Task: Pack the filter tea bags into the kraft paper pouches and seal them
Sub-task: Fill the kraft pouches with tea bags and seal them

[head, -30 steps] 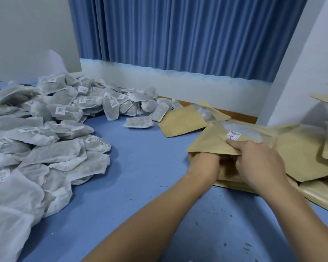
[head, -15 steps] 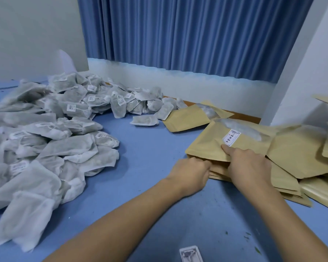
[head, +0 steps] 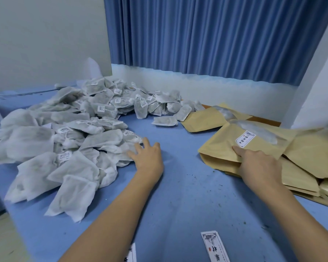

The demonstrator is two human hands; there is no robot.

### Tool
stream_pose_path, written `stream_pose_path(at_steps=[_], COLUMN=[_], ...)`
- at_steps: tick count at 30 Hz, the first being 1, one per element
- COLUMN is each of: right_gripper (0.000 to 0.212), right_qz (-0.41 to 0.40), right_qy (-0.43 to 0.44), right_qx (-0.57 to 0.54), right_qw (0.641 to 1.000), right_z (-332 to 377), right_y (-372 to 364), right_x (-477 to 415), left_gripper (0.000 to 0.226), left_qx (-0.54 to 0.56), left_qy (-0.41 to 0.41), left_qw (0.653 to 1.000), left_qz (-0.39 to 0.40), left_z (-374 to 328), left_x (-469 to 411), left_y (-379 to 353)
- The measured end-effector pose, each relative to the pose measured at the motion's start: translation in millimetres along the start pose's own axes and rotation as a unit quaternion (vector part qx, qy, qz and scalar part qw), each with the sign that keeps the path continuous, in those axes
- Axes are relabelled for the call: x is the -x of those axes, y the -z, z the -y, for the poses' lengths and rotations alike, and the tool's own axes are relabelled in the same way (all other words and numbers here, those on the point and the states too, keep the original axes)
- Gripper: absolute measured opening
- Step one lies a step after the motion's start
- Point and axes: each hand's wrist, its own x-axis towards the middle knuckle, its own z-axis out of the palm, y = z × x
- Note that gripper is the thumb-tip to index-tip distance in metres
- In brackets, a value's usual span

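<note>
Now our left hand (head: pixel 149 157) lies open above the blue counter (head: pixel 178 195), palm down, with the fingers spread, and it holds nothing. Its fingertips (head: pixel 146 141) reach the near edge of the big heap of filter tea bags (head: pixel 64 138). This heap covers the left side of the counter and runs back toward the wall. The bags are grey-white, and many carry a small paper tag. One single tea bag (head: pixel 165 121) lies apart from the heap, just beside a second pouch (head: pixel 203 118) that lies flat near the wall.

Our right hand (head: pixel 259 165) grips a kraft paper pouch (head: pixel 222 148) at its near edge. The thumb lies on the front face, just below a white label (head: pixel 245 138), and the other fingers are hidden under the paper. This pouch rests on top of a loose stack of pouches (head: pixel 301 178) at the right side of the counter. It has a clear window (head: pixel 263 134) beyond the label; we cannot tell if a tea bag is inside.

Close to us, a printed paper strip (head: pixel 214 246) lies on the counter. A blue curtain (head: pixel 216 35) hangs behind.
</note>
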Motion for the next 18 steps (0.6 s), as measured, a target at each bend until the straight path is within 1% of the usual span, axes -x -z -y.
stream_pose_path(at_steps=[2, 4, 6, 7, 8, 11, 12, 14, 15, 16, 17, 18], right_gripper=[0.072, 0.072, 0.073, 0.073, 0.073, 0.073, 0.073, 0.072, 0.072, 0.073, 0.073, 0.073], right_qz=[0.009, 0.015, 0.018, 0.02, 0.021, 0.024, 0.025, 0.026, 0.027, 0.028, 0.029, 0.028], right_qy=[-0.006, -0.009, -0.009, -0.009, -0.01, -0.013, -0.014, -0.017, -0.019, -0.019, -0.02, -0.02], right_qx=[-0.014, -0.02, -0.022, -0.027, -0.032, -0.042, -0.044, -0.044, -0.046, -0.05, -0.054, -0.058], right_qw=[1.0, 1.0, 1.0, 0.999, 0.999, 0.999, 0.999, 0.999, 0.998, 0.998, 0.998, 0.998], right_z=[-2.4, -3.0, -3.4, -4.0, -4.5, -4.3, -4.2, -3.9, -4.0, -4.0, -4.3, -4.8], right_y=[1.7, 3.5, 4.7, 5.2, 5.5, 7.0, 7.4, 7.9, 8.3, 8.4, 8.1, 7.7], right_x=[-0.3, 0.2, 0.3, 0.0, 0.0, 0.0, -0.3, -0.5, -0.5, -0.6, -0.5, -0.5], left_gripper=[0.032, 0.031, 0.037, 0.041, 0.042, 0.039, 0.04, 0.044, 0.049, 0.056, 0.063, 0.068], left_qx=[0.056, 0.077, 0.031, -0.004, -0.026, -0.018, -0.016, -0.001, 0.03, 0.086, 0.161, 0.249], left_qy=[-0.012, -0.011, -0.013, -0.003, 0.01, 0.03, 0.025, -0.004, -0.031, -0.065, -0.101, -0.135], left_qw=[0.998, 0.997, 0.998, 0.998, 0.998, 0.999, 1.0, 1.0, 0.998, 0.993, 0.98, 0.956], left_qz=[-0.005, -0.018, -0.055, -0.063, -0.055, -0.001, -0.001, -0.027, -0.039, -0.05, -0.06, -0.071], left_z=[2.4, 6.9, 11.5, 13.8, 14.9, 13.3, 11.7, 6.6, 2.3, -3.1, -10.0, -18.5], left_x=[-3.6, -7.8, -13.0, -13.9, -13.8, -11.5, -10.5, -8.6, -6.9, -4.7, -1.0, 4.7], left_y=[-0.2, 0.3, -0.3, 0.0, 0.0, -2.2, -3.0, -5.2, -6.6, -8.0, -8.3, -6.8])
